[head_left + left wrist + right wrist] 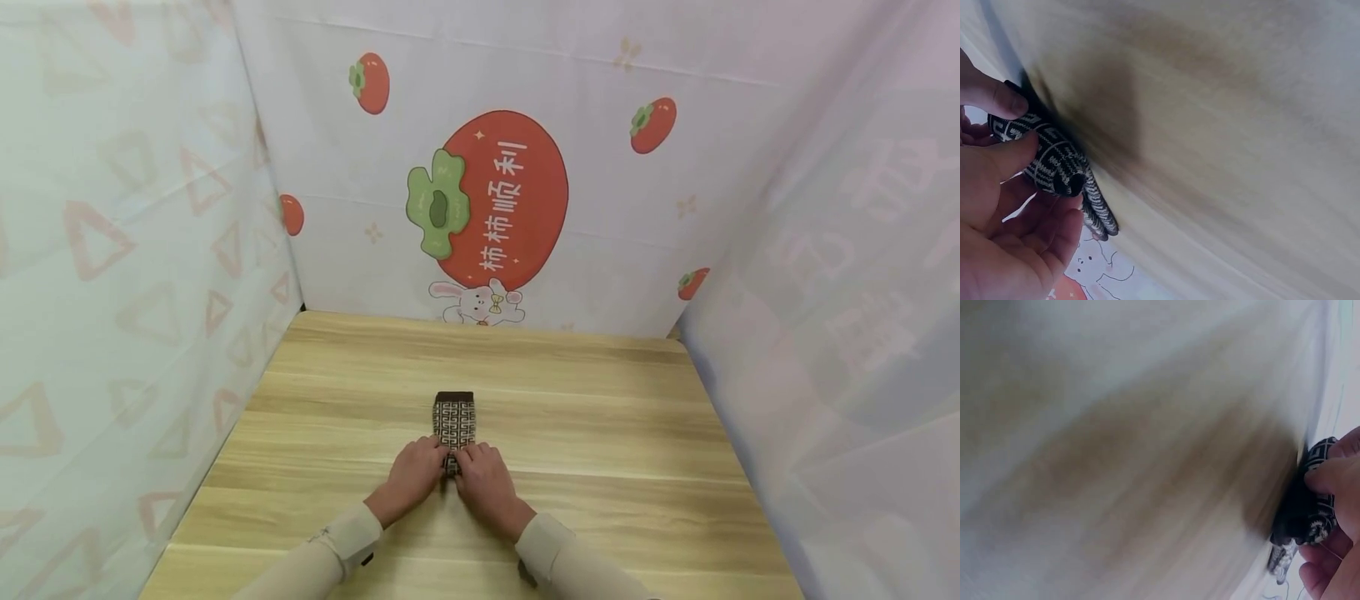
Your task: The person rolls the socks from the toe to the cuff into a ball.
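Observation:
A pair of knitted socks (454, 421), dark brown with a pale geometric pattern, lies flat on the wooden table with its plain dark cuff toward the back. Its near end is rolled into a thick bundle, seen end-on in the left wrist view, where two flat layers (1099, 209) extend from under the roll. My left hand (417, 473) holds the left side of the rolled end between thumb and fingers. On the right side, my right hand (486, 482) pinches the same roll, its thumb on the dark fabric (1294, 509). The fingers partly hide the roll.
The light wood table (600, 417) extends around the socks on every side. A white cloth with printed persimmons (517, 200) hangs along the back edge. Patterned cloth also hangs at the left (135, 250) and right (847, 333) sides.

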The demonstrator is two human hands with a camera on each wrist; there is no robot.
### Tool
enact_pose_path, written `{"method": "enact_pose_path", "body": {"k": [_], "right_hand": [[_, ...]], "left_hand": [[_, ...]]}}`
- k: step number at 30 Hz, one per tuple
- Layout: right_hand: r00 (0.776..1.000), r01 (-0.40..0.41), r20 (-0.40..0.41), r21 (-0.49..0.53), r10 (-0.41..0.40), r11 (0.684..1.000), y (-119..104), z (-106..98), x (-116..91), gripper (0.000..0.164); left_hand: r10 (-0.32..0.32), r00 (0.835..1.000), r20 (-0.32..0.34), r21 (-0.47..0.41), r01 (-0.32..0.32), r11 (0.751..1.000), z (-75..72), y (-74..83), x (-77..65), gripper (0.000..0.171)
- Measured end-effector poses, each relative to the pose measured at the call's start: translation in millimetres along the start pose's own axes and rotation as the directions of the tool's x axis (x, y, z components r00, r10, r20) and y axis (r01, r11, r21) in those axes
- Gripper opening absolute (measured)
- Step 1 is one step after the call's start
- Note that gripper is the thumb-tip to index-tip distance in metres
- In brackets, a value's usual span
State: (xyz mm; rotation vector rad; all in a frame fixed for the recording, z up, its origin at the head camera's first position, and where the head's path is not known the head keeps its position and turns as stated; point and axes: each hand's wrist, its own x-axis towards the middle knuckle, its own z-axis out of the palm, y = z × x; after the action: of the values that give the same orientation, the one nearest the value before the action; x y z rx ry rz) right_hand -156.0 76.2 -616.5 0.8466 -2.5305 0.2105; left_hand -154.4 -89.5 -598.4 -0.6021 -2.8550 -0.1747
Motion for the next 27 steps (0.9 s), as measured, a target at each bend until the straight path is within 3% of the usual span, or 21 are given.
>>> {"method": "enact_pose_path", "body": {"k": [4, 7, 13, 19, 27], "right_hand": [[0.998, -0.012, 0.065, 0.030, 0.010, 0.999, 1.2, -2.3, 0.9, 0.029], [0.996, -0.009, 0.093, 0.020, 0.007, 1.000, 2.4, -1.8, 1.8, 0.028], [0.989, -0.014, 0.149, 0.028, 0.010, 1.000, 5.4, -2.9, 5.2, 0.027], [0.976, -0.059, 0.214, 0.115, 0.033, 0.992, 9.7, -3.3, 4.6, 0.031], [0.969, -0.091, 0.241, 0.159, 0.051, 0.983, 14.5, -2.7, 10.7, 0.030]], "left_hand": [[0.011, 1.000, 0.005, -0.035, -0.011, 0.999, 0.1, 0.9, -2.6, 0.029], [0.018, 0.999, -0.037, -0.048, -0.020, 0.999, 2.8, 1.8, -4.5, 0.035], [0.018, 0.993, -0.117, 0.004, -0.018, 1.000, 9.2, 2.3, -3.1, 0.028], [0.039, 0.991, -0.126, 0.011, -0.038, 0.999, 7.5, 2.4, -3.4, 0.024], [0.067, 0.992, -0.108, 0.040, -0.063, 0.997, 3.0, -1.9, 2.6, 0.019]]}}
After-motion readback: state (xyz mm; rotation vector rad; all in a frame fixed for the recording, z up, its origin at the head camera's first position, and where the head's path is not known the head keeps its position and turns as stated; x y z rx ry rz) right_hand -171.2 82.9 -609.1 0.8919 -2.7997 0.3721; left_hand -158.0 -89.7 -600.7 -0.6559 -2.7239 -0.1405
